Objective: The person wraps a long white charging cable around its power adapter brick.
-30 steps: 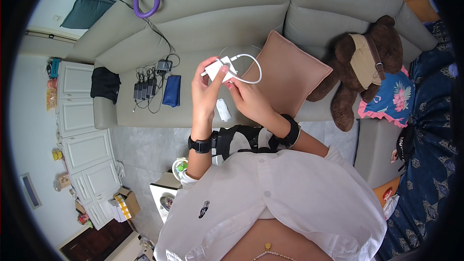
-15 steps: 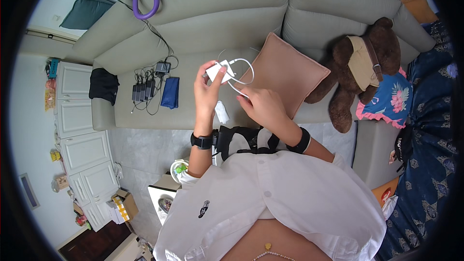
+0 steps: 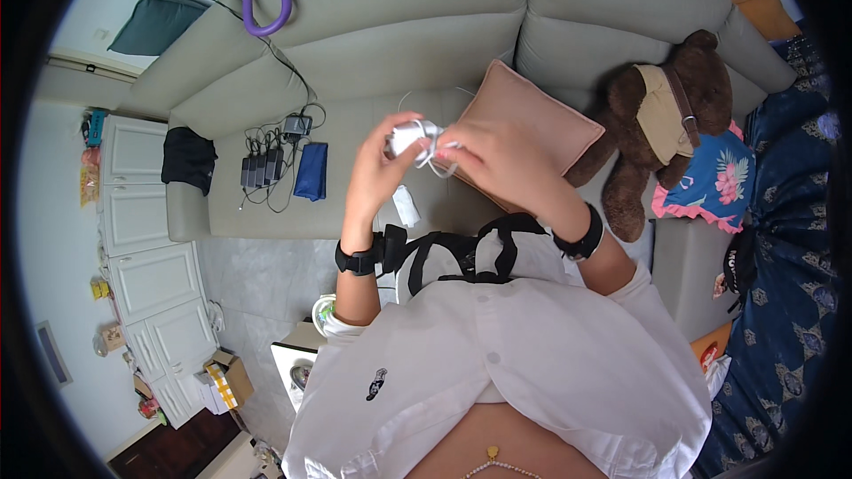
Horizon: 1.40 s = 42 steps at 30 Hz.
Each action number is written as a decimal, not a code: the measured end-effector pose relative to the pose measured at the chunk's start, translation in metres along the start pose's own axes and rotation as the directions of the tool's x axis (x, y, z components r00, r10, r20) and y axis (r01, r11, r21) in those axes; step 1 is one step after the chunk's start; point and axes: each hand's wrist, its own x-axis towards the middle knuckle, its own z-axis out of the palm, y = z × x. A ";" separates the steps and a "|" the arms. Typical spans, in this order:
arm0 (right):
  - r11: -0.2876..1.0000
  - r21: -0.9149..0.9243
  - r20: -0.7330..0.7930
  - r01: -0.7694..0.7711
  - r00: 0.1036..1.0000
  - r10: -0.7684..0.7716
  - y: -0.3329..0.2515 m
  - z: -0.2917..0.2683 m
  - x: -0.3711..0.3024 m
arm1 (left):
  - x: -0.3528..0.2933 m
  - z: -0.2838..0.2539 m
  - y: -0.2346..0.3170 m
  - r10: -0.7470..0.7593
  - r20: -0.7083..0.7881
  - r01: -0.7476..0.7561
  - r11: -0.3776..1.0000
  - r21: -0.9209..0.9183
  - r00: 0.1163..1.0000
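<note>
Above the sofa seat, my left hand (image 3: 374, 164) grips a white power adapter (image 3: 405, 135) between thumb and fingers. A white cable (image 3: 443, 170) loops around the adapter's right side. My right hand (image 3: 506, 160) is up against those loops, fingers pinched on the cable and partly blurred. Just below the hands, a small white object (image 3: 406, 207), possibly a wrapped bundle, lies at the sofa's front edge. A dark band sits on each of my wrists.
Left on the grey sofa (image 3: 355, 53) lie black power bricks (image 3: 263, 168) with tangled cords and a blue pouch (image 3: 312, 170). A pink cushion (image 3: 532, 124) stands behind my right hand. Further right sits a brown teddy bear (image 3: 626, 195) beside a floral cushion (image 3: 723, 182).
My right hand has risen and come in against the adapter. The wide cable loop has been drawn in close around it, and my left hand has tilted the adapter.
</note>
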 end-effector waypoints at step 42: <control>0.979 0.190 0.198 -0.078 0.979 0.040 -0.016 -0.022 -0.019 | -0.001 0.007 -0.008 -0.322 0.092 0.249 0.492 -0.835 0.942</control>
